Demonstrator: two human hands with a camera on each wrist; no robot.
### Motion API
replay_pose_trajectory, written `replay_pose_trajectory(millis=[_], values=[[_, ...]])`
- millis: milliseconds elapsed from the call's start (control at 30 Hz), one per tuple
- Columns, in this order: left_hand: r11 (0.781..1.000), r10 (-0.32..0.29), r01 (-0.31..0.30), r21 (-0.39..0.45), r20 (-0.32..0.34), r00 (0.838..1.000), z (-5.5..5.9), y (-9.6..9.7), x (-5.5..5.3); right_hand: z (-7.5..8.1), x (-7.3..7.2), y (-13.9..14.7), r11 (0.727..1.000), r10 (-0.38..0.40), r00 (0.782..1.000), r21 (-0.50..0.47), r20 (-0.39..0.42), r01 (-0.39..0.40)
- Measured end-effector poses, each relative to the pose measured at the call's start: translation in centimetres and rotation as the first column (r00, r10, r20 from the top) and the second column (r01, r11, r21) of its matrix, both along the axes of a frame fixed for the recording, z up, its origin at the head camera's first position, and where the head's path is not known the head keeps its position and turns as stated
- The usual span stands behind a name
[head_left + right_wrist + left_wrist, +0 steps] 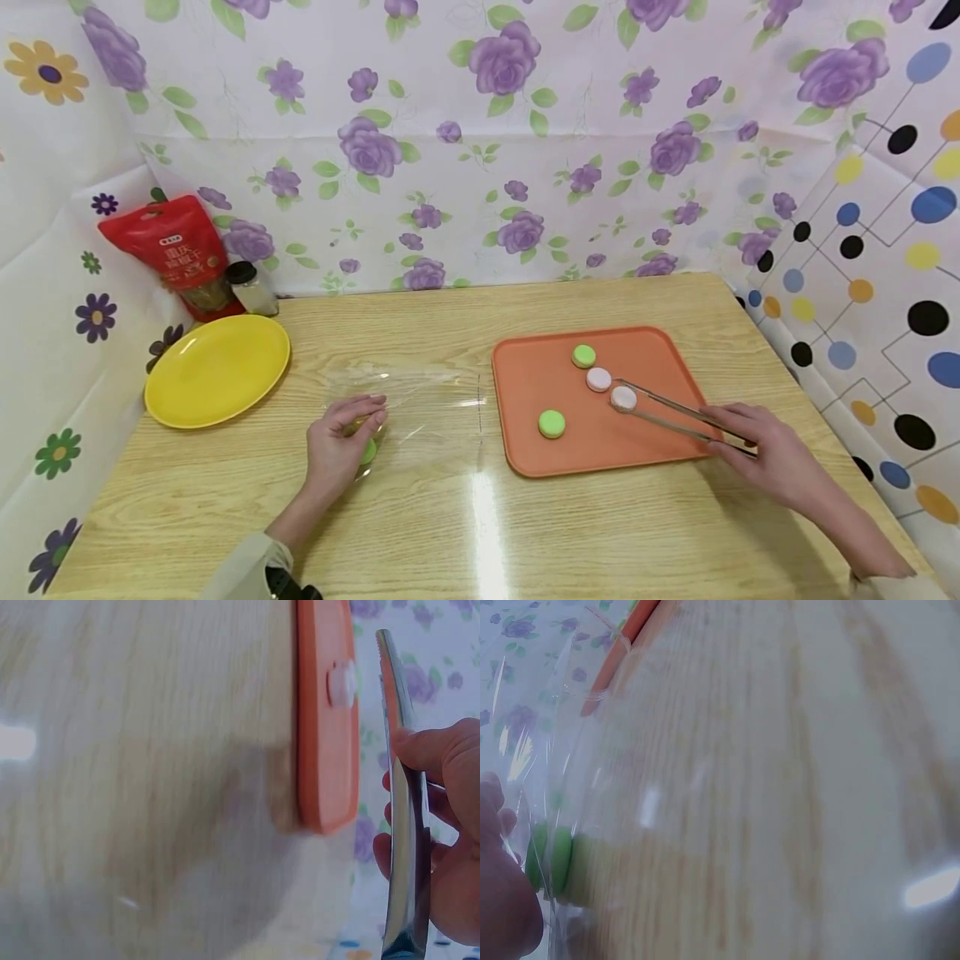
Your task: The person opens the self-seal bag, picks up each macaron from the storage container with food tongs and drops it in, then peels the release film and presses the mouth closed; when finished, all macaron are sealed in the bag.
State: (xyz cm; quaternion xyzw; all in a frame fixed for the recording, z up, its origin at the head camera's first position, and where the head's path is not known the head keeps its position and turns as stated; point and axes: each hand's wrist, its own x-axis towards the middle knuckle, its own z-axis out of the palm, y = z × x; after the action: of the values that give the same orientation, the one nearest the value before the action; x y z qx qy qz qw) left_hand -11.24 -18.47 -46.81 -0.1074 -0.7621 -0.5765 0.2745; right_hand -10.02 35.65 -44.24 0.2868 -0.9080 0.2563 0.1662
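My left hand point(341, 442) pinches the near end of a clear plastic bag point(438, 417) lying on the table. Inside it, beside my fingers, is a green macaron point(369, 452); the left wrist view shows its two green shells point(561, 859) through the film. My right hand point(772, 458) grips metal tongs point(675, 407), which reach over the orange tray point(525, 462). Their tips spread either side of a pale pink macaron point(623, 398). Another pale pink macaron point(598, 380) lies just beyond it. Two green macarons point(583, 357) point(552, 424) also rest on the tray.
A yellow plate point(217, 371) lies at the table's left edge. Behind it stand a red pouch point(180, 258) and a small jar with a black lid point(252, 288). Patterned sheets point(450, 192) wall in the back and both sides.
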Motion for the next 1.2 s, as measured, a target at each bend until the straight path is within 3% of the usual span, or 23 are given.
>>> replay_pose_trajectory(millis=[167,500,733,1200], values=[[1.000,-0.003,0.003,-0.002,-0.004,1.000,0.0,0.1,0.0,-0.7,0.0,1.3,1.000,0.018,1.000,-0.013,0.010,-0.018],[1.000,-0.006,0.006,-0.006,-0.009,1.000,-0.1,0.1,0.0,-1.9,0.0,2.8,0.999,-0.038,0.999,0.021,0.012,0.038],[1.000,-0.018,0.018,0.016,-0.012,1.000,-0.3,0.0,-0.1,-2.7,-0.7,2.9,0.995,-0.047,0.998,0.087,-0.038,0.050],[0.999,-0.023,0.023,0.025,0.001,1.000,-0.2,0.0,-0.1,-3.8,-1.5,2.3,0.993,-0.071,0.994,0.084,-0.082,0.078]])
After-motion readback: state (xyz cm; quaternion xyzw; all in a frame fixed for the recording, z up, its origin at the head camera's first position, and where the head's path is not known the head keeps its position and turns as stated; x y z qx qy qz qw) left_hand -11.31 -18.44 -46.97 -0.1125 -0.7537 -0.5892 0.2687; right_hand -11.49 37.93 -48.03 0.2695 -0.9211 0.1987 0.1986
